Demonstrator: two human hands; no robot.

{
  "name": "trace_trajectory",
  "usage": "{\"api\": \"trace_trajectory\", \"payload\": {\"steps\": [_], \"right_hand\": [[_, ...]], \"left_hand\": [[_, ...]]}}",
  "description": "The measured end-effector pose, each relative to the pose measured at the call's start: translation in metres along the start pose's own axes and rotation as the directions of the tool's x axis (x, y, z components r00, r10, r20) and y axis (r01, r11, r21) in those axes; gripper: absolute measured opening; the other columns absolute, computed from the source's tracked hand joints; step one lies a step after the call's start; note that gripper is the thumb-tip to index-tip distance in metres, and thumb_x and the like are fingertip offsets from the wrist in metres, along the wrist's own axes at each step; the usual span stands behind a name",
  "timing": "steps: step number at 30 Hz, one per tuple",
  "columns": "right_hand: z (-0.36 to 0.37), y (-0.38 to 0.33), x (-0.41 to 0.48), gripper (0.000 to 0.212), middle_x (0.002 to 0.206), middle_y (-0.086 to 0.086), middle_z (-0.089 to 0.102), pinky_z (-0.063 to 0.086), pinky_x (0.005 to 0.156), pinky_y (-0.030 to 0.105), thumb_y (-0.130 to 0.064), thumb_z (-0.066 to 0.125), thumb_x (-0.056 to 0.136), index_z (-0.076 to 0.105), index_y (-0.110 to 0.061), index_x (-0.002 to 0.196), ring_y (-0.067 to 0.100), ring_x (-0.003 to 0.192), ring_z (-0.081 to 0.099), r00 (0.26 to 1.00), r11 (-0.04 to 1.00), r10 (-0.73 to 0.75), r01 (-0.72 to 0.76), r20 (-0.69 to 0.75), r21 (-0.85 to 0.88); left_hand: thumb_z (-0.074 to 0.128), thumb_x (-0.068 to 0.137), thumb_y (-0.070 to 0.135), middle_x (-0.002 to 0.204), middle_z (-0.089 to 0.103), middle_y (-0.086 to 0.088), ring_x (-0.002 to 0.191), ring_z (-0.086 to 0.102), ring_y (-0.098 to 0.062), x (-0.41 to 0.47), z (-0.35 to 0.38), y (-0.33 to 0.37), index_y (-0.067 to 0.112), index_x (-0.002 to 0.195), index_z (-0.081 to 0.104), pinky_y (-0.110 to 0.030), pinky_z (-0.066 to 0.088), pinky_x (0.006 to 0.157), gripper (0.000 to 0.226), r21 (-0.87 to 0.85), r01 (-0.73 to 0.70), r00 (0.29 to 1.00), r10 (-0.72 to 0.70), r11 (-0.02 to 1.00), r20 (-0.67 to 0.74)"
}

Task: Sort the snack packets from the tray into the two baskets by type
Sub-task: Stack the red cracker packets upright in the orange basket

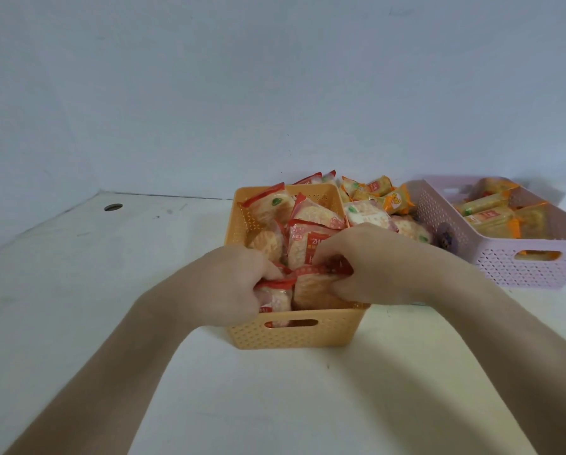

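An orange basket [294, 334] stands in the middle of the table, filled with several red-edged rice-cracker packets [311, 213]. My left hand [232, 284] reaches into its near left side and grips a red packet [276, 292]. My right hand [370, 261] reaches into its near right side, fingers curled round another red packet [311, 287]. A pink basket [524, 267] at the right holds several orange packets [491, 218]. Between the baskets lies a pile of mixed red and orange packets [377, 205]; the tray under it is hidden.
The white table [111, 290] ends at a pale wall behind the baskets. A round cable hole [113, 207] sits at the table's far left. The pink basket's right end runs near the frame edge.
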State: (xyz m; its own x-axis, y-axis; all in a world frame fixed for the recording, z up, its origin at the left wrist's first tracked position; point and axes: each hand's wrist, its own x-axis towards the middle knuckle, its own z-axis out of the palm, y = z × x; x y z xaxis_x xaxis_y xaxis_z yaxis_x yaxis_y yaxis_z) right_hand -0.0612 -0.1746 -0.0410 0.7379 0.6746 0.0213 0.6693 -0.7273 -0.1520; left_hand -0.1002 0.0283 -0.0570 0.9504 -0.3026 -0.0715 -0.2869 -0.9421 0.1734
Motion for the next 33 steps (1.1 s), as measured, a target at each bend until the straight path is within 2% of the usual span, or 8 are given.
{"api": "trace_trajectory", "payload": {"steps": [5,9,13,16,18,22,27,33], "right_hand": [[-0.008,-0.01,-0.004,0.015,0.077,0.007,0.065,0.053,0.067,0.044,-0.023,0.059,0.077,0.066,-0.01,0.081,0.026,0.075,0.062,0.999,1.0,-0.001,0.001,0.032,0.015],[-0.001,-0.015,0.0,0.008,0.072,0.002,0.064,0.054,0.062,0.041,-0.015,0.057,0.078,0.065,-0.014,0.078,0.024,0.07,0.062,0.998,0.995,0.019,-0.012,0.066,-0.098],[-0.001,-0.013,-0.002,0.025,0.083,0.0,0.07,0.054,0.069,0.038,-0.039,0.059,0.09,0.072,-0.018,0.093,0.019,0.076,0.062,0.988,0.998,0.006,0.003,0.152,-0.056],[-0.006,-0.01,-0.005,0.032,0.1,-0.009,0.071,0.053,0.082,0.032,-0.047,0.065,0.086,0.072,-0.023,0.107,0.01,0.089,0.063,0.988,0.993,-0.007,-0.012,0.157,0.121],[-0.005,-0.009,-0.008,0.025,0.104,-0.016,0.068,0.052,0.084,0.027,-0.038,0.07,0.085,0.07,-0.032,0.11,0.003,0.092,0.061,0.995,0.983,-0.018,-0.001,0.101,0.181],[0.001,-0.01,-0.01,0.012,0.094,-0.015,0.064,0.051,0.086,0.037,-0.034,0.067,0.085,0.062,-0.037,0.096,0.006,0.088,0.059,0.998,0.99,-0.022,0.013,0.059,0.141],[0.002,-0.02,-0.015,0.017,0.082,-0.014,0.056,0.029,0.094,0.041,-0.016,0.057,0.084,0.056,-0.032,0.088,0.003,0.077,0.046,1.0,1.0,-0.004,0.004,0.003,0.002],[0.002,-0.027,-0.014,0.013,0.088,-0.006,0.065,0.054,0.076,0.038,-0.025,0.062,0.079,0.065,-0.024,0.092,0.017,0.083,0.06,0.999,0.999,0.009,-0.007,0.045,-0.04]], "left_hand": [[0.052,0.092,0.018,0.107,0.067,0.015,0.097,0.057,-0.009,0.0,-0.001,0.006,0.037,0.127,0.06,-0.022,0.047,0.08,0.04,0.079,0.008,0.997,-0.001,0.997,-0.081],[0.057,0.09,0.019,0.116,0.066,0.016,0.106,0.057,-0.01,-0.002,-0.002,0.004,0.04,0.127,0.06,-0.025,0.048,0.088,0.042,0.114,0.009,0.996,0.002,0.993,-0.09],[0.057,0.093,0.036,0.119,0.064,0.024,0.109,0.056,-0.001,-0.007,-0.01,-0.002,0.04,0.123,0.063,-0.027,0.047,0.096,0.031,-0.024,-0.029,0.993,0.032,0.999,0.11],[0.048,0.096,0.045,0.101,0.069,0.017,0.095,0.06,-0.003,-0.01,-0.015,-0.002,0.036,0.107,0.07,-0.033,0.049,0.089,0.026,-0.075,-0.063,0.975,0.077,0.995,0.208],[0.047,0.096,0.047,0.086,0.067,0.01,0.083,0.061,-0.007,-0.009,-0.015,-0.001,0.032,0.098,0.072,-0.036,0.051,0.082,0.029,-0.064,-0.067,0.982,0.077,0.996,0.172],[0.059,0.091,0.043,0.085,0.065,0.021,0.073,0.059,0.01,-0.007,-0.007,0.001,0.034,0.106,0.073,-0.014,0.046,0.067,0.022,-0.077,-0.027,0.999,0.03,0.997,0.04],[0.058,0.091,0.044,0.091,0.065,0.02,0.088,0.058,-0.005,-0.01,0.006,-0.005,0.035,0.104,0.073,-0.03,0.051,0.081,0.022,-0.064,-0.064,0.995,0.058,0.996,-0.081],[0.052,0.082,0.066,0.075,0.058,0.009,0.079,0.053,-0.008,-0.008,0.013,-0.01,0.029,0.077,0.077,-0.034,0.048,0.069,0.045,-0.134,-0.105,0.983,0.082,0.985,-0.166]]}}
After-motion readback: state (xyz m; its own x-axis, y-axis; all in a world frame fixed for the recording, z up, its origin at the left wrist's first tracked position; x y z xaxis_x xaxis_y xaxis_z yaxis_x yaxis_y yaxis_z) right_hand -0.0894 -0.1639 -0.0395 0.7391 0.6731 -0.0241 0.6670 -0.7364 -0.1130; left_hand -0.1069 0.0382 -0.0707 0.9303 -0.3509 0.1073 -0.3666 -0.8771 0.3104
